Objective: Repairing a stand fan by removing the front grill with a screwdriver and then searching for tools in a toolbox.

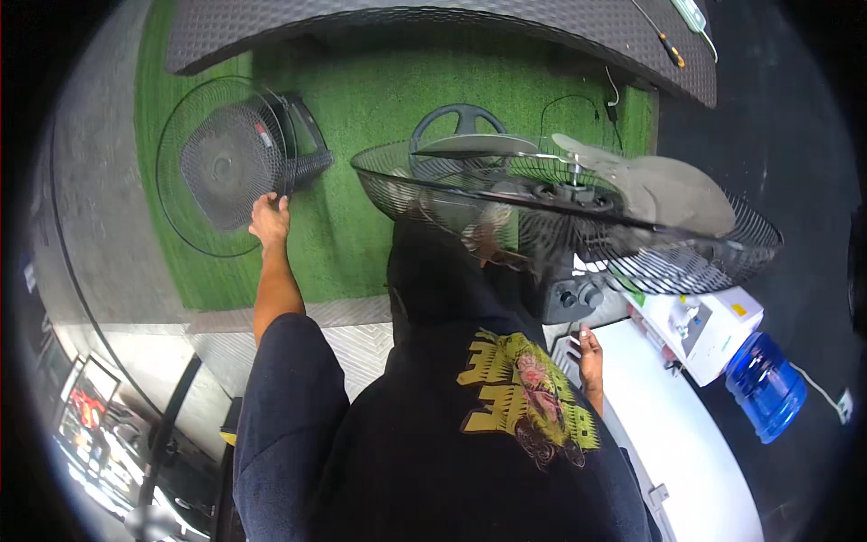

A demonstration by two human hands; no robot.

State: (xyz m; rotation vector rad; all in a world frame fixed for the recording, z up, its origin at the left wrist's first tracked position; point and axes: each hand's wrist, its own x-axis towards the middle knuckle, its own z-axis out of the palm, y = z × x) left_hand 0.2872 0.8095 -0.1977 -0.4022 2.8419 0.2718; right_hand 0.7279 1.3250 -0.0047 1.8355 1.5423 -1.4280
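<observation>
My left hand (269,221) is at the lower right edge of a round black wire fan grille (172,194), its fingers closed on the rim. The grille lies over a dark fan part (307,163) on green matting. In front of me is a fan with its face turned upward. Its grey blades (682,194) show above the black rear grille (433,194), and a grey control box with knobs (578,298) sits below. My right hand (591,361) is just below that box, fingers slightly curled, with nothing visible in them.
A grey padded surface (406,23) spans the far side, with a screwdriver (671,51) on it. A dark ring with spokes (461,117) is behind the fan. To the right are a printed carton (709,330), a blue water bottle (768,384) and a white panel (668,425).
</observation>
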